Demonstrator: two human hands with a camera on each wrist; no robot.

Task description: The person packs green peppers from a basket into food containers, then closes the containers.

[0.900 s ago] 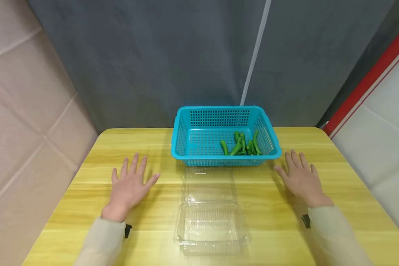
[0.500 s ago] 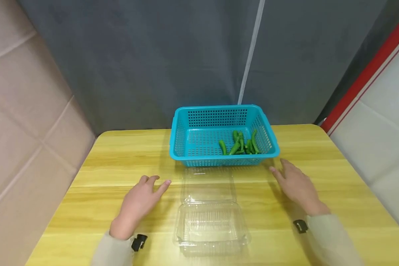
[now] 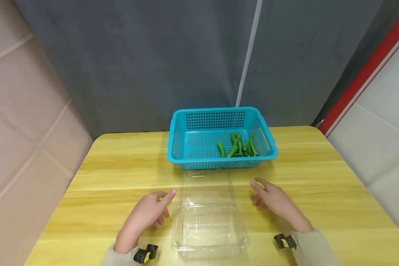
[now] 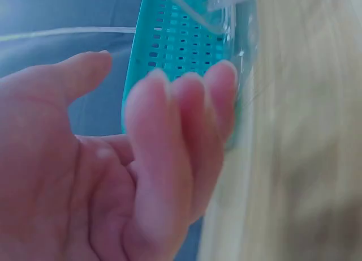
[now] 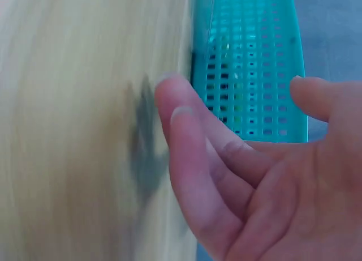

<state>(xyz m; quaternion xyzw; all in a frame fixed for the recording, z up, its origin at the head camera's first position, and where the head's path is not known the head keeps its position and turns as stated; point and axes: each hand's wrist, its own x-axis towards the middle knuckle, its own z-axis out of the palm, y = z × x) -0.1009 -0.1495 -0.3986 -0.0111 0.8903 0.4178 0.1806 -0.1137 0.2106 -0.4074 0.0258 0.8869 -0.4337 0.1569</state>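
A clear plastic clamshell box [image 3: 209,227] lies on the table, its lid [image 3: 206,188] folded back toward the blue basket [image 3: 186,161]. Just left of the box is my left hand [image 3: 149,210], fingers loosely bent and nothing in them. My right hand [image 3: 275,201] hovers to the right of the box, also holding nothing. Both wrist views show relaxed, half-curled fingers with thumbs apart. Several green chili peppers [image 3: 232,150] are gathered in the right part of the basket.
The wooden table [image 3: 119,159] reaches a dark grey curtain [image 3: 146,74] behind the basket. Pale padded panels [image 3: 26,111] rise at the left, and a white panel with a red edge [image 3: 362,87] stands at the right.
Both hands have moved inward and nearer to me, toward the sides of the clamshell box. Their spread fingers have bent loosely. Basket and peppers look the same.
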